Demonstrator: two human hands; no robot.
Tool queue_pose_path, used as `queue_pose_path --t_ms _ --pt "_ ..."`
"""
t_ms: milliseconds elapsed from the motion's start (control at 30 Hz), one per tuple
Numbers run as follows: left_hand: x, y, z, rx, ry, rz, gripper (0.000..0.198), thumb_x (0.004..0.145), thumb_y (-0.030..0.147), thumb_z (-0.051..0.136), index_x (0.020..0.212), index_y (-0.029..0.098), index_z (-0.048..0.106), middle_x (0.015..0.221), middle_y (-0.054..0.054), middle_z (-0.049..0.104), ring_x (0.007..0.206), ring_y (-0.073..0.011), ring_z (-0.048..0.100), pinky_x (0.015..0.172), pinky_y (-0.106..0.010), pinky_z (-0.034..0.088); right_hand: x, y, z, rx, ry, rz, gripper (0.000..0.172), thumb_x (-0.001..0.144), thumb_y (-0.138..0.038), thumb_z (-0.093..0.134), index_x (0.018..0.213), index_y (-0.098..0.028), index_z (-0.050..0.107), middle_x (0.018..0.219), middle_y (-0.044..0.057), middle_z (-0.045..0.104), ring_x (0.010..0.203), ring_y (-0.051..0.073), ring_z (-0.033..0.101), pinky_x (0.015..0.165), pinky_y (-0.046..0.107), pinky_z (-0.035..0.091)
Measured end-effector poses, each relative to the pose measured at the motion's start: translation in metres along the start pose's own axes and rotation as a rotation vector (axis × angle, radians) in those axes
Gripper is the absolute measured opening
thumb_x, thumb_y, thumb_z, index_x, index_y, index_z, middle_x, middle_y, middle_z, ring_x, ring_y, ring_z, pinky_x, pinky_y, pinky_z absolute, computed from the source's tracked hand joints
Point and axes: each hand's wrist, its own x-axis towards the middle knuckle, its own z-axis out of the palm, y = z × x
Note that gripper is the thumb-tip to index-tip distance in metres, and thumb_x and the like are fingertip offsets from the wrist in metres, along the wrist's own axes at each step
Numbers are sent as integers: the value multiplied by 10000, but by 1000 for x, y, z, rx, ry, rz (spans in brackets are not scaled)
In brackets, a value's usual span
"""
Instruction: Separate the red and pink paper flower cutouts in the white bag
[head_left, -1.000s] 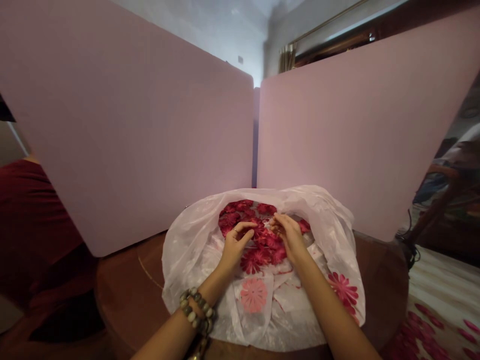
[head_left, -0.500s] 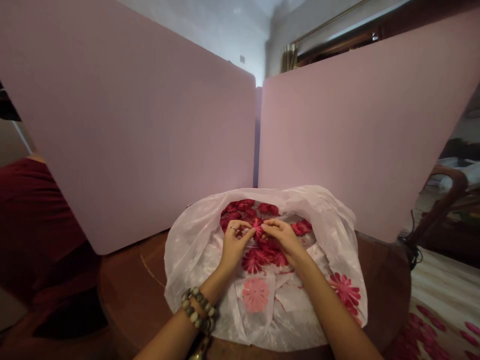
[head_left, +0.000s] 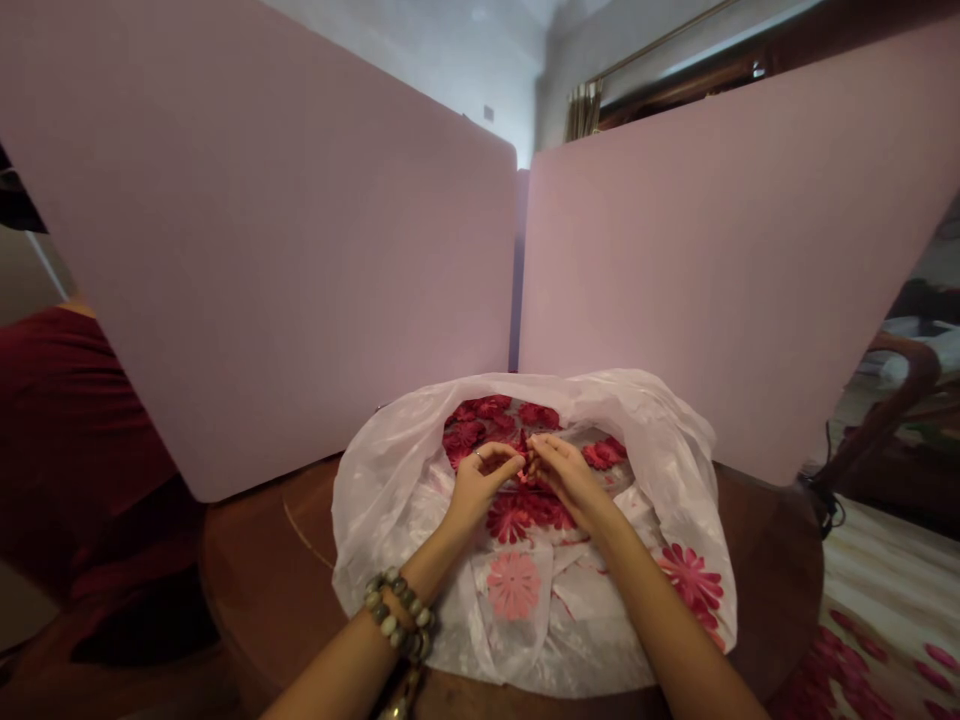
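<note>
Over the opening of a white plastic bag (head_left: 390, 500), my two hands meet at a small red petal cutout (head_left: 523, 442), turned so that I see it mostly edge-on. My left hand (head_left: 480, 488) pinches it between thumb and forefinger. My right hand (head_left: 568, 478) is closed at its other side, fingertips together. Dark red flower cutouts (head_left: 480, 420) fill the bag behind my hands. Below my fingers lie more red flower cutouts (head_left: 511, 518). A pale pink flower cutout (head_left: 514, 585) rests flat on the plastic nearer me, and a bright pink one (head_left: 691, 578) lies at the right.
The bag sits on a round brown wooden table (head_left: 262, 540). Two tall pink panels (head_left: 337, 250) stand behind it. A person in a dark red top (head_left: 67, 420) is at the left. Scattered petals (head_left: 847, 660) cover part of the floor at the right, near a wooden chair arm (head_left: 907, 370).
The red cutout between my hands has turned from facing me to nearly edge-on. My fingertips have shifted slightly around it, and the view has moved a little.
</note>
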Motion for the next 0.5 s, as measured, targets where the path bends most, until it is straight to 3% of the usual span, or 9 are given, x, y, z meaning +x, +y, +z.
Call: queue_pose_path --t_ms 500 --pt "2 -1 0 24 16 -9 186 581 279 782 621 152 652 586 27 621 570 -101 553 608 -226 445 0 0 0 -47 -20 4 395 554 -508 784 656 -175 596 542 -54 560 511 80 481 536 217 353"
